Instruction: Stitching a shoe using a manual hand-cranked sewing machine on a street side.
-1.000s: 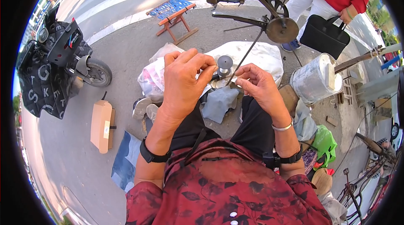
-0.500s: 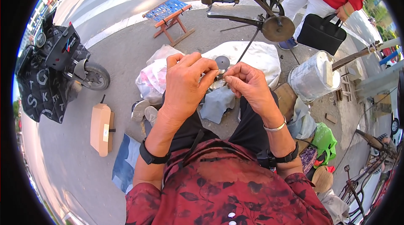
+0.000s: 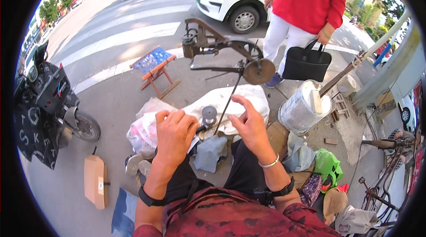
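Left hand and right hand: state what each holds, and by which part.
The left hand closes over something small and hidden; what and where cannot be told. The right hand is open, holding nothing.

Both our forearms come up from the lower edge, bent at the elbows, wrists near lap height. Our left hand point(image 3: 174, 131) is back-up, fingers curled downward, grip closed. Our right hand point(image 3: 249, 124) is raised, palm facing left, fingers spread and loose, holding nothing.

Red patterned shirt, black wristbands
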`<action>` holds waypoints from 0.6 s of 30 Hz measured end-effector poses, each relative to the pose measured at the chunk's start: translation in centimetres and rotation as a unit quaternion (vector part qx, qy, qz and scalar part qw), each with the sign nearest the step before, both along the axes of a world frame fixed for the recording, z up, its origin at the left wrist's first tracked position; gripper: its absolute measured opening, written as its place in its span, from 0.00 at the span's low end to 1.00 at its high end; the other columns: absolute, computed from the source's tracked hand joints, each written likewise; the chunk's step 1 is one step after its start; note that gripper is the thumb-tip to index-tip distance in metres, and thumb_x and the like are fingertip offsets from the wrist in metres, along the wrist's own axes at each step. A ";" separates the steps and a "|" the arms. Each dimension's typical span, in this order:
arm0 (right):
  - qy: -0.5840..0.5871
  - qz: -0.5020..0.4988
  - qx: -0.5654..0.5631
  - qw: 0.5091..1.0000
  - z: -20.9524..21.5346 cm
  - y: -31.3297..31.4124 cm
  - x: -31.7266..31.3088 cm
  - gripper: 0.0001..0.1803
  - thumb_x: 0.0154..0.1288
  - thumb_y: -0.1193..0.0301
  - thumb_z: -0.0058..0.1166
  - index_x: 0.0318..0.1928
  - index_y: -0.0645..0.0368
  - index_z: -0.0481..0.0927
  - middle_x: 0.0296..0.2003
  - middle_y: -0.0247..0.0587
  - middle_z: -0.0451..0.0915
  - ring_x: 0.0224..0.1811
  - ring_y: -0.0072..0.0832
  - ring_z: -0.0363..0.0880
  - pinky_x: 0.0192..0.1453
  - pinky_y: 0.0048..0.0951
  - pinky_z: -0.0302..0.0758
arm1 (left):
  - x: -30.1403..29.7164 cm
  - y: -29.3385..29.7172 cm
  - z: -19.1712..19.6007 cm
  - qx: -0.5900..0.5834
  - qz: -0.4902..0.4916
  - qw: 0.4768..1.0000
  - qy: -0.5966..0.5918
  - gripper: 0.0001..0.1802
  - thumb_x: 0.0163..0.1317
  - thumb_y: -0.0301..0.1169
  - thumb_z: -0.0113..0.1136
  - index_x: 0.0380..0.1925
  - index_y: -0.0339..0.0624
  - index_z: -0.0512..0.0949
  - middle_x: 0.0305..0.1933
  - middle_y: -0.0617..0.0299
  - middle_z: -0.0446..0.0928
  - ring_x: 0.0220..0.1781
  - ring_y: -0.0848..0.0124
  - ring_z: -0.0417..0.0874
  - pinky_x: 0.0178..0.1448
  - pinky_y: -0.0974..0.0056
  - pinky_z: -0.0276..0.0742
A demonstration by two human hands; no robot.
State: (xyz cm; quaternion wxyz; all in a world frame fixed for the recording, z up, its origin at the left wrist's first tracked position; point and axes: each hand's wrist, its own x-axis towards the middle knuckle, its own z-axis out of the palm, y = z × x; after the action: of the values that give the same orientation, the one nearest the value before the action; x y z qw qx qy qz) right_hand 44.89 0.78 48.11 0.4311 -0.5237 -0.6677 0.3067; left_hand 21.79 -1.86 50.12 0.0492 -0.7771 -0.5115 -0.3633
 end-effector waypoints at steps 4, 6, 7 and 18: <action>0.175 0.175 -0.075 0.966 1.0 -0.6 -2.3 0.25 0.72 0.74 0.59 0.68 0.58 0.73 0.44 0.27 0.82 0.32 0.12 0.72 0.38 0.19 0.71 | 1.6 0.7 1.1 0.006 -0.053 0.999 -0.010 0.06 0.56 0.32 0.70 0.28 0.47 0.81 0.28 0.62 0.76 0.34 0.61 0.78 0.51 0.55 0.63; 0.311 0.205 -0.202 0.906 0.1 -0.3 -3.1 0.23 0.74 0.71 0.58 0.67 0.57 0.73 0.44 0.28 0.83 0.34 0.13 0.75 0.39 0.19 0.74 | 2.3 0.9 1.3 0.008 -0.067 0.998 -0.020 0.05 0.55 0.31 0.71 0.28 0.47 0.83 0.27 0.63 0.77 0.34 0.62 0.77 0.51 0.55 0.63; 0.322 0.231 -0.183 0.900 -0.6 0.1 -3.0 0.22 0.75 0.70 0.58 0.66 0.57 0.74 0.42 0.29 0.83 0.34 0.14 0.75 0.40 0.19 0.74 | 2.5 1.1 1.1 0.015 -0.076 0.997 -0.026 0.05 0.55 0.31 0.71 0.28 0.47 0.83 0.27 0.63 0.77 0.34 0.62 0.78 0.51 0.55 0.63; 0.308 0.204 -0.265 0.891 -2.7 1.3 -0.4 0.09 0.75 0.68 0.59 0.50 0.57 0.79 0.31 0.26 0.78 0.27 0.12 0.71 0.30 0.17 0.67 | 2.8 2.2 1.0 -0.073 -0.123 0.987 -0.068 0.08 0.59 0.35 0.70 0.27 0.45 0.82 0.26 0.61 0.83 0.29 0.61 0.81 0.46 0.58 0.66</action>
State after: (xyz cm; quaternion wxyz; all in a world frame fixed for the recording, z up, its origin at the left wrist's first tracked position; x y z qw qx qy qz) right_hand 44.44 2.05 45.39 0.3886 -0.3499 -0.4871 0.6995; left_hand 24.59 0.33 51.15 -0.0878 -0.8089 -0.4397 -0.3802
